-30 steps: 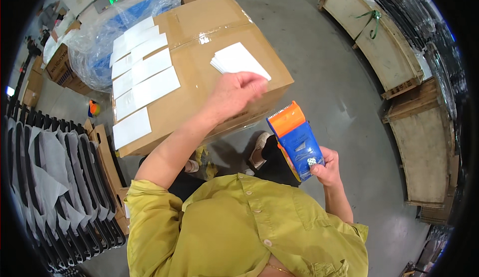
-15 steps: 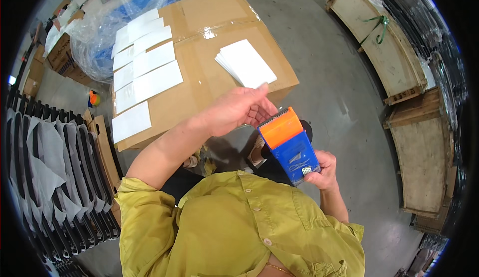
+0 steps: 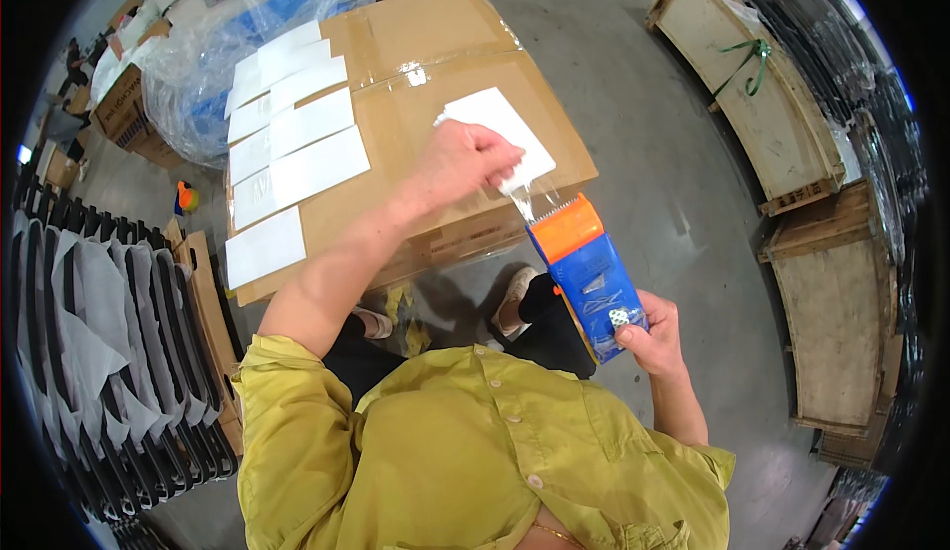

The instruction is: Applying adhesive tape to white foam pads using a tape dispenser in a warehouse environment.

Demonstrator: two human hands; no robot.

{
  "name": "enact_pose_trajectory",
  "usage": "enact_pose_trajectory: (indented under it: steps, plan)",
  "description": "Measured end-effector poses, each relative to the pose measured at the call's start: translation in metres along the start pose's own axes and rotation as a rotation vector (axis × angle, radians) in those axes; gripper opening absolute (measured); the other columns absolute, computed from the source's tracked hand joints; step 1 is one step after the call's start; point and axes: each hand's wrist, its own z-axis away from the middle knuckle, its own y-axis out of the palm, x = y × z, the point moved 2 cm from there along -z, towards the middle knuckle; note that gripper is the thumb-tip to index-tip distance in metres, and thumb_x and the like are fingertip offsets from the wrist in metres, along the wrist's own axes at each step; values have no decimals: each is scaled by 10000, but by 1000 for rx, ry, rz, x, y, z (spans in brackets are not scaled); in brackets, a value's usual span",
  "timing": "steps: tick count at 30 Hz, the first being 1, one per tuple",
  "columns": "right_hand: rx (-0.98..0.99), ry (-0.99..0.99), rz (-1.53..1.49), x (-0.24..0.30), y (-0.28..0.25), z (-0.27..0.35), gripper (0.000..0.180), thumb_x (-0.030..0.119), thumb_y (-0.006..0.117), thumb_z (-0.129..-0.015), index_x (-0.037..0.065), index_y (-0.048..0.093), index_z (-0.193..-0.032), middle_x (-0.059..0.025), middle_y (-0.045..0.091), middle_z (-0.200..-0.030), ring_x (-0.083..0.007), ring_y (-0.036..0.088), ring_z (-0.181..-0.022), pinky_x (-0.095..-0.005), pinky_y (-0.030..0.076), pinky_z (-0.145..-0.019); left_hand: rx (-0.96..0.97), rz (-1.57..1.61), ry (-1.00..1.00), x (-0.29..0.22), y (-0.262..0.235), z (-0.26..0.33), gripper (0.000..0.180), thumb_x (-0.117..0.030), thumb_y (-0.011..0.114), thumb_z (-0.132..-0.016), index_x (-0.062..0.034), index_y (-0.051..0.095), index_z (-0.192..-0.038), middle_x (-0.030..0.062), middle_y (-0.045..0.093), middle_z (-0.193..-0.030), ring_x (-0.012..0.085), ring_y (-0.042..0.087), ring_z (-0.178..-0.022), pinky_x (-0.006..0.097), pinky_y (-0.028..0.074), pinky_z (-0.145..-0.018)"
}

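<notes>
My right hand (image 3: 653, 334) grips the lower end of a blue and orange tape dispenser (image 3: 586, 278) in front of my body. From its toothed orange edge a strip of clear tape (image 3: 522, 203) stretches up to my left hand (image 3: 473, 162), whose fingers are pinched closed on the tape's end. Beneath and just beyond that hand lies a small stack of white sheets (image 3: 515, 126) on a large brown carton (image 3: 426, 33), partly covered by my fingers. More white sheets (image 3: 319, 122) lie in overlapping rows along the carton's left side.
Black metal frames with white wrapping (image 3: 119, 332) stand in a row at the left. Wooden crates (image 3: 836, 322) line the right side, beside dark stacked pieces. Behind the carton sits a plastic-wrapped blue bundle (image 3: 198, 104). Grey floor (image 3: 693, 203) runs between carton and crates.
My left hand has closed on the tape end and moved up and left, drawing a strip out of the dispenser. The dispenser has shifted slightly right and turned more upright.
</notes>
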Motion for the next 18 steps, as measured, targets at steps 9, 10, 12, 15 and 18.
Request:
enact_pose_trajectory:
  steps: [9, 10, 12, 15, 18]
  plan:
    - [-11, 152, -44, 26, 7, -52, 350, 234, 632, -775, -61, 593, -959, -75, 623, -853, -101, 552, -737, -229, 442, -675, -242, -490, 434, 13, -24, -57, 197, -241, 617, -765, -52, 672, -781, 61, 631, -827, 206, 596, -758, 315, 452, -670]
    - [-12, 149, -48, 27, 6, -58, 350, 234, 632, -775, -61, 593, -959, -75, 623, -853, -101, 552, -737, -229, 442, -675, -277, -540, 496, 16, -26, -62, 195, -253, 620, -760, -67, 676, -769, 58, 627, -883, 227, 591, -805, 324, 448, -698]
    - [-1, 188, -86, 26, 7, -71, 350, 236, 635, -776, -60, 595, -959, -72, 625, -847, -100, 554, -730, -231, 446, -681, -304, -691, 489, 26, -29, -71, 206, -260, 618, -762, -70, 667, -824, 66, 616, -927, 226, 581, -848, 326, 444, -723]
    - [14, 247, -59, 19, 2, -86, 365, 255, 639, -780, -58, 600, -964, -89, 637, -867, -106, 574, -734, -238, 458, -682, -544, -978, 478, 69, -29, -87, 271, -275, 613, -767, -77, 628, -950, 82, 591, -1009, 229, 556, -920, 334, 432, -769]
    - [24, 278, -86, 12, 0, -87, 378, 267, 641, -779, -59, 600, -967, -103, 642, -883, -115, 586, -743, -246, 469, -682, -739, -1123, 561, 61, -28, -84, 361, -298, 609, -771, -65, 571, -1044, 100, 564, -1059, 236, 530, -963, 337, 418, -800]
